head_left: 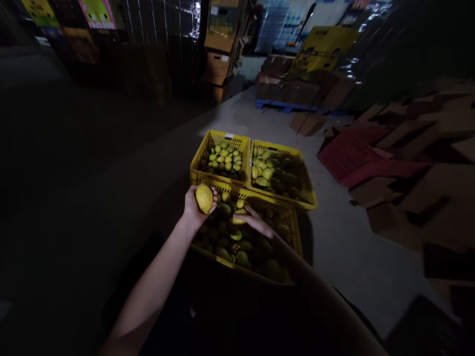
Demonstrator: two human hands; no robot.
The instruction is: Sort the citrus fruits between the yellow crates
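My left hand is palm up over the left edge of the near yellow crate, with its fingers curled round a yellow lemon. Inside that crate, my right hand has its fingers and thumb on a second yellow lemon. Green and yellowish lemons lie around it, many of them in shadow. Behind stand two more yellow crates. The back left crate holds small yellow-green lemons. Larger, greener fruit fills part of the back right crate.
Cardboard boxes and a red crate are heaped on the right. A blue pallet with stacked boxes stands at the back, beside a box column. Grey concrete floor surrounds the crates; the left side is dark.
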